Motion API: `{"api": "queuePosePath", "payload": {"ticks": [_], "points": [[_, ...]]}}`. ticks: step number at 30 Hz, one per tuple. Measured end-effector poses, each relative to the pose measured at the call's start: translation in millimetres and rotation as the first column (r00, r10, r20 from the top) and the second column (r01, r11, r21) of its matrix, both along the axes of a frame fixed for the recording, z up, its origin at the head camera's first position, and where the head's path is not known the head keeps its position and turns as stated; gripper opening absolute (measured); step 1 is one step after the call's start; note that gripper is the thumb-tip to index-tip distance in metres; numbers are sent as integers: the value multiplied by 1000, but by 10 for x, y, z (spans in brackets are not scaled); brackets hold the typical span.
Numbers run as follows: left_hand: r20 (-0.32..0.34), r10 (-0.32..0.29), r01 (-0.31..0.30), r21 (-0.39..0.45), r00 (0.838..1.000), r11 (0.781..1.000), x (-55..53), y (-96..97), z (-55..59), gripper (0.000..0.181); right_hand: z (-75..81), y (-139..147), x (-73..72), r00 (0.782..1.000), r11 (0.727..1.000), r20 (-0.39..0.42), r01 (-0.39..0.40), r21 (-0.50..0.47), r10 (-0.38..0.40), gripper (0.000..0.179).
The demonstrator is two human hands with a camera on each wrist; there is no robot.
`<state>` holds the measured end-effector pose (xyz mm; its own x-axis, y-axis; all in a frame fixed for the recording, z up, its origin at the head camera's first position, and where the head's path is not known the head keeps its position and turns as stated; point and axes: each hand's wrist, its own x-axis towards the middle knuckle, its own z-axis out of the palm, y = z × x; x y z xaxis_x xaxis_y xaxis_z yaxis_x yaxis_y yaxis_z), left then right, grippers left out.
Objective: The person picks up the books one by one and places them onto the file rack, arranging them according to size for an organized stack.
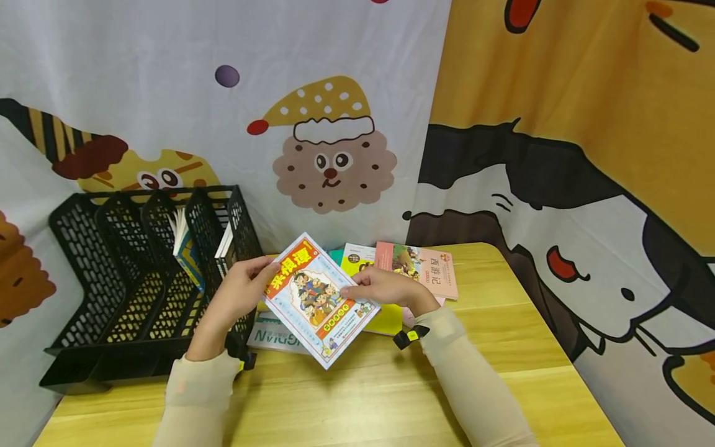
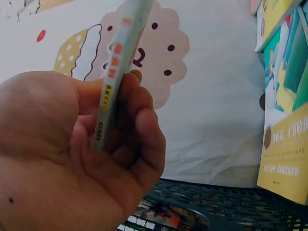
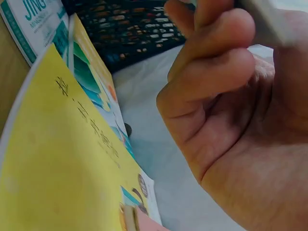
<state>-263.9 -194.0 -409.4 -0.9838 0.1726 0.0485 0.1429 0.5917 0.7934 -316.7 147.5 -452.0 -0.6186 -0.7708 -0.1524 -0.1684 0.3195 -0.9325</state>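
A thin book (image 1: 335, 329) with a light blue border, a red title band and a cartoon group on its cover is held tilted above the table. My left hand (image 1: 236, 292) grips its upper left edge, and my right hand (image 1: 385, 288) pinches the opposite right edge. In the left wrist view the book's spine (image 2: 111, 79) lies between thumb and curled fingers. The right wrist view catches only a blurred corner of the book (image 3: 267, 21) between thumb and fingers. Behind and below it, other books lie piled, among them a pink book (image 1: 441, 273) and a yellow book (image 1: 388, 320).
At the left stands a black mesh file rack (image 1: 117, 298) with several slots. A blue-and-yellow book (image 1: 188, 257) leans in one slot, and white-edged books (image 1: 224, 248) stand in the rightmost. A printed curtain (image 1: 335, 37) hangs behind the wooden table (image 1: 346, 410).
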Motion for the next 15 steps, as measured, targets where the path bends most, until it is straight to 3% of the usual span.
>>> {"api": "queuePosePath", "payload": {"ticks": [3, 8, 10, 15], "points": [[9, 69, -69, 28, 998, 997, -13, -10, 2, 54, -16, -43, 9, 1000, 1000, -28, 9, -11, -9, 35], [38, 160, -164, 151, 986, 975, -36, -11, 13, 60, -14, -65, 25, 994, 992, 35, 105, -67, -102, 36], [49, 156, -163, 194, 987, 967, -40, -2, 18, 61, -8, -71, 32, 989, 986, 49, 146, -85, -142, 38], [24, 73, -77, 225, 997, 971, -36, 31, 30, 56, -1, -96, 39, 977, 972, 44, 211, -104, -207, 40]]}}
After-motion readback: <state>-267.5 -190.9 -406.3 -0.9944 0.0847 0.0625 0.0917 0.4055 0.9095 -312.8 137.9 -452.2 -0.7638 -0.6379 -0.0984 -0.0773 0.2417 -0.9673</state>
